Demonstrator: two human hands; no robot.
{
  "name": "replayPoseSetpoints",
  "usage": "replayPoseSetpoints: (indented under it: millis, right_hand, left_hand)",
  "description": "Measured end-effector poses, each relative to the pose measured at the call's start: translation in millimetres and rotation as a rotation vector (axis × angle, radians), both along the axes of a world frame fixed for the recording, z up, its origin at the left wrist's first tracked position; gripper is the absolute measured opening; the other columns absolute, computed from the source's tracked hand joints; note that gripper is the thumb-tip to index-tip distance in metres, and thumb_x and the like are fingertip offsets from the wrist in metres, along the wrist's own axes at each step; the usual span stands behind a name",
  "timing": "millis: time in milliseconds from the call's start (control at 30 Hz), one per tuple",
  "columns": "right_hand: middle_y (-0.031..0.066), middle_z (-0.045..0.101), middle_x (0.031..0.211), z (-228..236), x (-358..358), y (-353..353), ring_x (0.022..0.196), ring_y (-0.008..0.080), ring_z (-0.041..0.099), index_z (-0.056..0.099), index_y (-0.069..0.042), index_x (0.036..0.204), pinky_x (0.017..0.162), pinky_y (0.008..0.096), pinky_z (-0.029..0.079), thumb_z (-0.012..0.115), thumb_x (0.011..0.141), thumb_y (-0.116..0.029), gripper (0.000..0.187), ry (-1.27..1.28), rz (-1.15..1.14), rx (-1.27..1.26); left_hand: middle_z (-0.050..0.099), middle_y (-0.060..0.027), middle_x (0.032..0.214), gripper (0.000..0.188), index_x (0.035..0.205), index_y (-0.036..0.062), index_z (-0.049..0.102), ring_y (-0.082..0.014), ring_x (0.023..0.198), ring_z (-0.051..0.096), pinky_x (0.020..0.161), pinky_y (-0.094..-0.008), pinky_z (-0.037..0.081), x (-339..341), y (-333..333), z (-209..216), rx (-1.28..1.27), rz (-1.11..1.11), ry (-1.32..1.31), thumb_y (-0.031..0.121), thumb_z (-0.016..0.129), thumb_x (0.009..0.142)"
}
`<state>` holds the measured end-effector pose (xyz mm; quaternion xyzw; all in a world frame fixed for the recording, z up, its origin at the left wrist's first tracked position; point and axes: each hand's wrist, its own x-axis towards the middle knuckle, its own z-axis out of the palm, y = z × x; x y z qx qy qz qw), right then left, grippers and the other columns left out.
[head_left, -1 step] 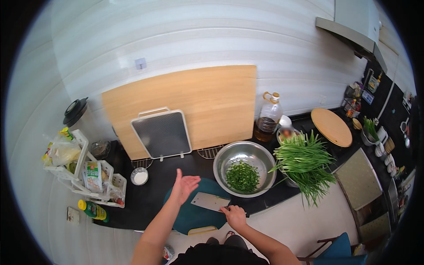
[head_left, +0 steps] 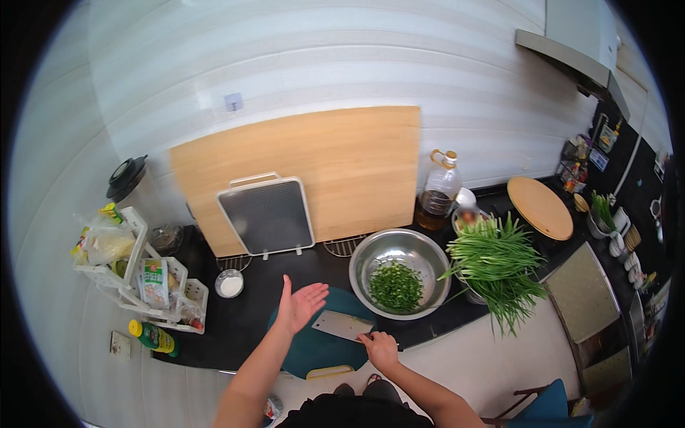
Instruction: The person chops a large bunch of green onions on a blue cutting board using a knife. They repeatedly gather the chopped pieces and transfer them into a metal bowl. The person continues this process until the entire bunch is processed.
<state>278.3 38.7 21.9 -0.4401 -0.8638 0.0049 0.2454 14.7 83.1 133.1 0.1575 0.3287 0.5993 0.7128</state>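
My right hand (head_left: 381,348) is closed round the dark handle of a cleaver (head_left: 341,325). Its broad blade points left and lies flat over a dark green round cutting board (head_left: 317,352). Over the board's left part my left hand (head_left: 302,307) is held up, palm showing, thumb and fingers stretched out, holding nothing. Just right of the board, a wide steel bowl (head_left: 359,279) contains finely chopped greens (head_left: 397,287). A large bunch of long green chives (head_left: 499,260) rests right of the bowl, its leaves drooping over the counter's front edge.
A small bowl of white powder (head_left: 230,285) stands left of the board, near a white tiered rack (head_left: 135,267) and a yellow-capped bottle (head_left: 155,338). Behind lean a dark cutting board (head_left: 267,217) and a wooden panel (head_left: 357,171). An oil jug (head_left: 437,196) stands behind the bowl.
The whole view has shifted slightly, so things sit a little further right. My left palm is turned a bit more upward; the cleaver stays in my right hand.
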Motion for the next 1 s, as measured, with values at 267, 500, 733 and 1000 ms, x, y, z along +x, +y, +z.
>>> replayPoseSetpoints:
  millis: [267, 500, 733, 1000]
  right_hand:
    - [0.0107, 0.054, 0.106, -54, -12, 8, 0.094, 0.0292, 0.055, 0.061, -0.019, 0.116, 0.076, 0.0402, 0.046, 0.066, 0.076, -0.016, 0.040, -0.101, 0.170, -0.250]
    - [0.0156, 0.046, 0.126, 58, 24, 33, 0.109, 0.0347, 0.050, 0.050, -0.008, 0.126, 0.089, 0.0424, 0.043, 0.065, 0.076, -0.010, 0.052, 0.221, 0.137, -0.182]
    - [0.0155, 0.058, 0.109, 94, 81, 67, 0.097, 0.0324, 0.057, 0.049, -0.004, 0.125, 0.083, 0.0405, 0.046, 0.063, 0.079, -0.014, 0.049, 0.161, 0.002, -0.273]
    - [0.0108, 0.059, 0.097, 165, 237, 104, 0.088, 0.0310, 0.059, 0.064, -0.011, 0.105, 0.077, 0.0374, 0.050, 0.062, 0.077, -0.007, 0.028, 0.335, 0.012, -0.307]
  left_hand:
    - [0.036, -0.0236, 0.140, 0.097, 0.136, -0.0032, 0.034, -0.0361, 0.130, 0.035, 0.106, -0.0456, 0.030, 15, -14, 11, 0.077, -0.067, -0.213, 0.076, 0.032, 0.081]
    - [0.039, -0.0103, 0.143, 0.093, 0.145, 0.0054, 0.020, -0.0269, 0.129, 0.039, 0.101, -0.0379, 0.028, 70, 24, 5, 0.017, -0.194, 0.166, 0.075, 0.023, 0.084]
    - [0.052, -0.0107, 0.130, 0.071, 0.137, -0.0002, 0.034, -0.0185, 0.115, 0.048, 0.101, -0.0347, 0.028, 177, 67, 12, 0.137, -0.183, 0.326, 0.056, 0.034, 0.094]
    - [0.065, -0.0148, 0.104, 0.042, 0.112, 0.0017, 0.061, -0.0267, 0.101, 0.060, 0.088, -0.0341, 0.046, 220, 123, -52, 0.404, 0.175, 1.290, 0.005, 0.070, 0.071]
